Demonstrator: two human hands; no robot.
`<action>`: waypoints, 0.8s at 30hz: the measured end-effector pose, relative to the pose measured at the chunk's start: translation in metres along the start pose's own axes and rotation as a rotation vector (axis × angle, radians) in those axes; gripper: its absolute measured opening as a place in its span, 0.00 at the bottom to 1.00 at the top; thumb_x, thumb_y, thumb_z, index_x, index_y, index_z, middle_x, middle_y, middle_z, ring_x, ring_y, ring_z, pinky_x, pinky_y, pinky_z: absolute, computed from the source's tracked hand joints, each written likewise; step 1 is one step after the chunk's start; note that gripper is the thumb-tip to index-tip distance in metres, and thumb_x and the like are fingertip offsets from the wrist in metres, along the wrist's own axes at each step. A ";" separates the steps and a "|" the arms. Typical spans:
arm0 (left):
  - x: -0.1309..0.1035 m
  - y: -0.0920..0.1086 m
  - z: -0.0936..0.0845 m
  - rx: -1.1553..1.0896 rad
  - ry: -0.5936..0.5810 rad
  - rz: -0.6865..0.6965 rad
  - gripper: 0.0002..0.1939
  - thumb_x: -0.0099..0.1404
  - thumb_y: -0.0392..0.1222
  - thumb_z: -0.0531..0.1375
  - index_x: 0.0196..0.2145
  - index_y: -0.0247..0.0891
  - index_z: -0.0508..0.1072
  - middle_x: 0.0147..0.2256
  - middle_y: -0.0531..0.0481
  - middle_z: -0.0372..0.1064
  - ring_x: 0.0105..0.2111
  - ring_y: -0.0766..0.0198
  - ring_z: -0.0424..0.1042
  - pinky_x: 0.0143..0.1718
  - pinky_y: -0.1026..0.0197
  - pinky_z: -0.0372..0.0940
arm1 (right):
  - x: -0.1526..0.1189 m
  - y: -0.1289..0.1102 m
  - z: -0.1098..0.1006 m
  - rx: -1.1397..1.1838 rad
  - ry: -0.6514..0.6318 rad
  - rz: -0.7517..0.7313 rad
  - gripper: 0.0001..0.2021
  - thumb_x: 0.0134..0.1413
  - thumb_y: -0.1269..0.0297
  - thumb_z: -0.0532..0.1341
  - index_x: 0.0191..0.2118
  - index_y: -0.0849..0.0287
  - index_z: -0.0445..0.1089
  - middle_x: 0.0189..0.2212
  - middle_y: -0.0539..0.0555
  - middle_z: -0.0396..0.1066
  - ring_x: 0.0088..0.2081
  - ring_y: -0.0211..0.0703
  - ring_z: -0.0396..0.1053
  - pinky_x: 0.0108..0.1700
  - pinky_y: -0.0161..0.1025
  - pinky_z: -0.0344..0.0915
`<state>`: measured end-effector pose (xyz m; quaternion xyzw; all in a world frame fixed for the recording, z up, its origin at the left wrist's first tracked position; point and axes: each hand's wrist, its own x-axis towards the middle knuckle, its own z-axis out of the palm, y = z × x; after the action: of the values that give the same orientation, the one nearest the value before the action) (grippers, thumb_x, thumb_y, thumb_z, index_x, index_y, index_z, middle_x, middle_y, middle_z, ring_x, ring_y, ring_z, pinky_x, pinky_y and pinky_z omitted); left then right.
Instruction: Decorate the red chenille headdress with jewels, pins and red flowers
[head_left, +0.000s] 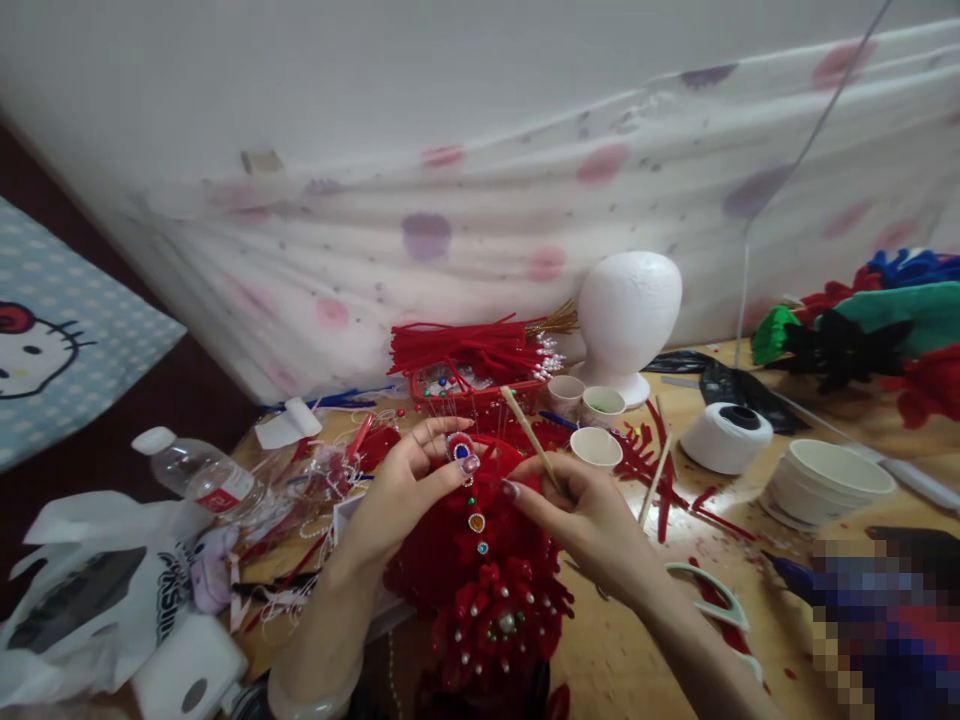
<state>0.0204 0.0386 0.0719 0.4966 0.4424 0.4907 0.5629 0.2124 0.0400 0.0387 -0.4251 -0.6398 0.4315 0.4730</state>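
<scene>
Thumb and fingers of my left hand (pixel 424 475) pinch a jewelled ornament (pixel 462 452) with a blue stone. Below it hang smaller pieces, among them an amber-coloured gem (pixel 476 522) and a light blue gem (pixel 482 548). My right hand (pixel 574 505) is closed around a thin wooden stick (pixel 525 424), whose upper end points up and left. Both hands are above a red headdress (pixel 427 550). At its front sits a red flower (pixel 504 625) dotted with pearls and green beads. My fingers cover part of the headdress's top.
Behind my hands lies a red basket (pixel 487 398) with red stems. A white foam head (pixel 631 310), small cups (pixel 596 448), a thread cone (pixel 726 438) and stacked bowls (pixel 829 485) stand rightward. A bottle (pixel 202 475) and plastic bag (pixel 97 570) lie left. White scissors handles (pixel 720 600) are near my right forearm.
</scene>
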 end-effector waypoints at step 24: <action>-0.006 -0.001 0.012 0.030 0.083 0.079 0.18 0.52 0.41 0.68 0.37 0.38 0.66 0.34 0.52 0.73 0.33 0.65 0.72 0.37 0.62 0.66 | 0.002 -0.006 0.005 -0.081 -0.159 -0.074 0.13 0.60 0.59 0.57 0.27 0.59 0.70 0.22 0.47 0.61 0.25 0.36 0.54 0.27 0.34 0.52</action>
<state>0.0315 0.0314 0.0721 0.5013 0.4528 0.5261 0.5165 0.2061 0.0400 0.0436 -0.3843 -0.7076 0.4200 0.4185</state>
